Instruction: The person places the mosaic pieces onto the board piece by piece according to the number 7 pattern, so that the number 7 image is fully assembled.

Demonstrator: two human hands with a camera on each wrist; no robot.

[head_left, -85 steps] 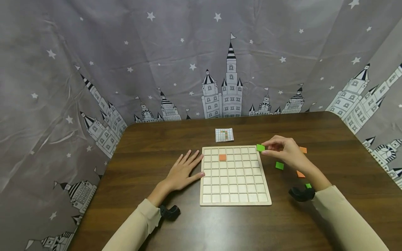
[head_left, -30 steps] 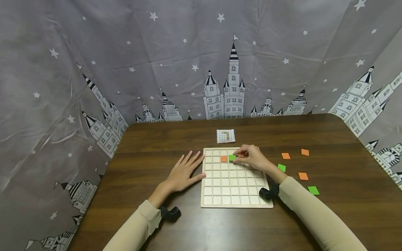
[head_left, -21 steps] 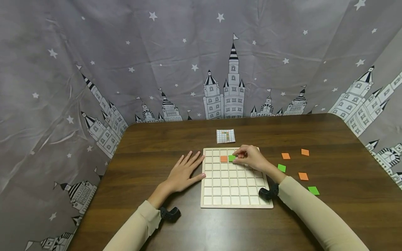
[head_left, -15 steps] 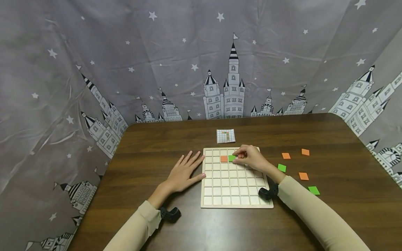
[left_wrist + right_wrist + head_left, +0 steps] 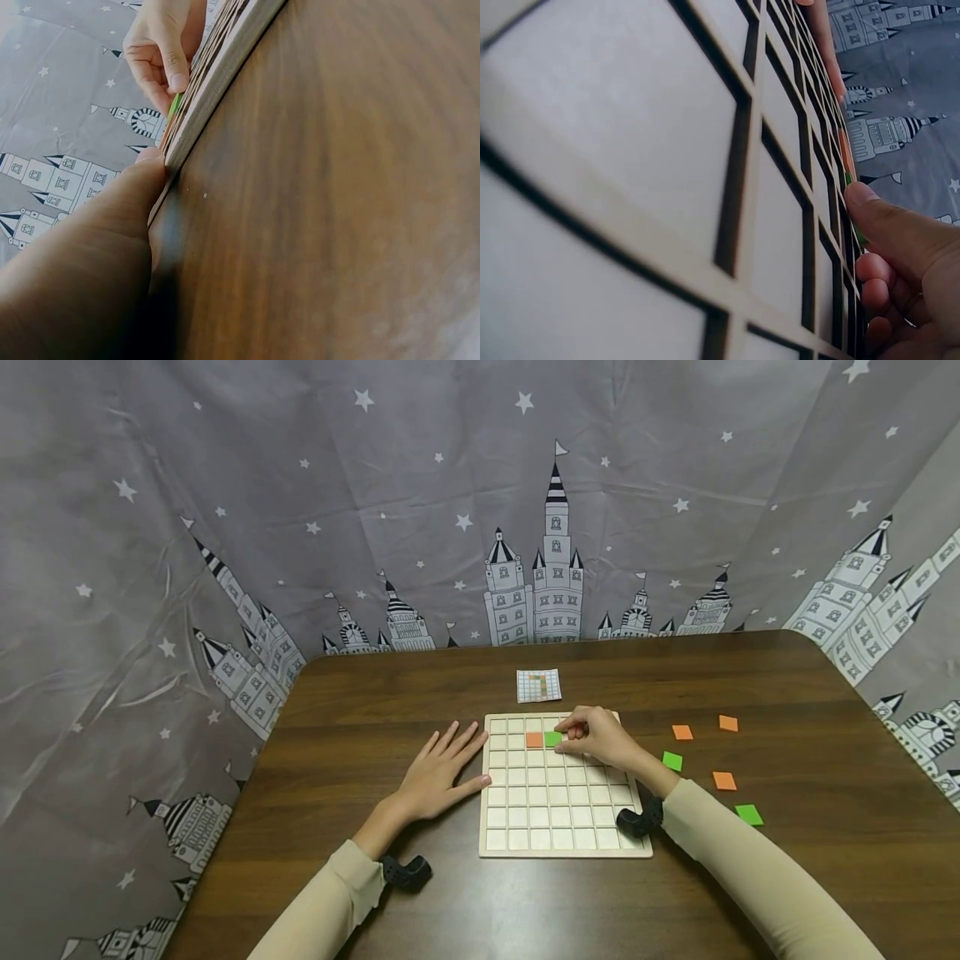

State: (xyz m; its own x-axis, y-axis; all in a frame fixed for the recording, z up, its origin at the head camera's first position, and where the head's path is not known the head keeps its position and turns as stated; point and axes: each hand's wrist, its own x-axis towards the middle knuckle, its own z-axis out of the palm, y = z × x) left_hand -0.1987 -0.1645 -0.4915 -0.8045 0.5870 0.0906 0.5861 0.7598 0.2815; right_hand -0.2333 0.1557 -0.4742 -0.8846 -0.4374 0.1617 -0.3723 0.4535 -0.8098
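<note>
A pale wooden grid board (image 5: 566, 854) lies on the table, an orange square tile (image 5: 534, 740) in its second row. Directly right of that tile is a green square tile (image 5: 552, 739), lying level in its cell. My right hand (image 5: 600, 739) pinches this green tile's right side between thumb and fingers. In the right wrist view the thumb (image 5: 864, 196) presses at the green edge. My left hand (image 5: 431, 781) lies flat on the table with fingers spread, its index fingertip and thumb tip at the board's left edge. In the left wrist view the board (image 5: 217, 82) appears edge-on.
Behind the board lies a small printed pattern card (image 5: 538, 686). To the right are loose orange tiles (image 5: 724, 781) and green tiles (image 5: 748, 814). A grey curtain (image 5: 420, 485) with castles hangs behind the table (image 5: 360, 693). Each wrist wears a black camera mount (image 5: 407, 872).
My right hand has carried the green tile left from the board's far right corner to the cell beside the orange tile. Lately it has barely moved. My left hand stays put.
</note>
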